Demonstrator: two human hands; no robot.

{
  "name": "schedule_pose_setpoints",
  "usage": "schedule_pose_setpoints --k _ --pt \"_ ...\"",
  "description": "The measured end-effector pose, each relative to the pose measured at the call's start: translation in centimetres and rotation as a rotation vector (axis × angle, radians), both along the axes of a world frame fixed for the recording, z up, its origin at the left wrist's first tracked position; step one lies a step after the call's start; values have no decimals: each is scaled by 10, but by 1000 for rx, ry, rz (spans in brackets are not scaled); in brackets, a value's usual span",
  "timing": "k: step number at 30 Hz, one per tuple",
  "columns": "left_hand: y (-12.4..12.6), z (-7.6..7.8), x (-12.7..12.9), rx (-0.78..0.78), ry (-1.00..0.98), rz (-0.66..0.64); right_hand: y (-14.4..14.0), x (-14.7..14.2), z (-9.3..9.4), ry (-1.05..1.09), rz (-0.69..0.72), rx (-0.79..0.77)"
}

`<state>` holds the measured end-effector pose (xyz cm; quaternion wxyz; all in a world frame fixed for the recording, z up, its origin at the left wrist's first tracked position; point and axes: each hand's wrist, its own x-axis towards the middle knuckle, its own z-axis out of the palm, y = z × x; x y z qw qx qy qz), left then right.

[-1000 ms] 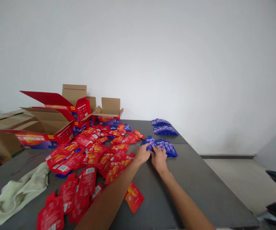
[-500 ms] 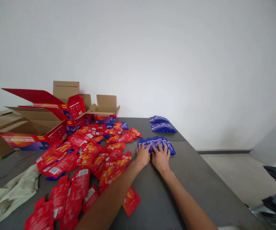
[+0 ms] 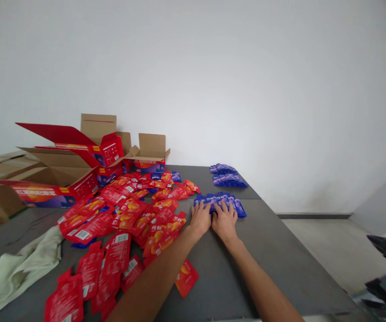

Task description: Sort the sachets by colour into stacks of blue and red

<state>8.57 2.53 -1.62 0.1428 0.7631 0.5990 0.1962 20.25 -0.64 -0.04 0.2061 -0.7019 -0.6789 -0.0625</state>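
Where the two grey table [image 3: 273, 250] sections meet, a fanned row of blue sachets [image 3: 220, 203] lies flat, and both hands rest on it. The left hand [image 3: 200, 219] and the right hand [image 3: 225, 220] are spread, palms down and side by side, fingers pressing on the near edges of the packets without closing round any. These look light, thin and glossy, so they likely slide over one another and are best squared up from the sides, then pinched as a stack by its edges. Two more blue stacks [image 3: 228, 175] sit well beyond. To the left sprawls a heap of red sachets [image 3: 129, 214], then open cartons [image 3: 79, 165] and a pale cloth [image 3: 18, 273]; whether the sachets hold anything is hard to tell.
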Motion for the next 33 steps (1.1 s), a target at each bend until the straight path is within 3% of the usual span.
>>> schedule_pose_setpoints --k 6,12,21,28,33 --pt "-16 14 -25 32 33 47 -8 -27 4 -1 50 14" --pt "-31 24 -73 21 76 124 -12 -70 1 24 136 28" --pt "-63 29 -171 143 125 303 -20 -165 3 99 367 15" --pt "-100 43 -258 194 183 557 -40 -244 6 150 555 21" --pt "-127 35 -311 201 232 729 -61 -290 7 152 692 8"
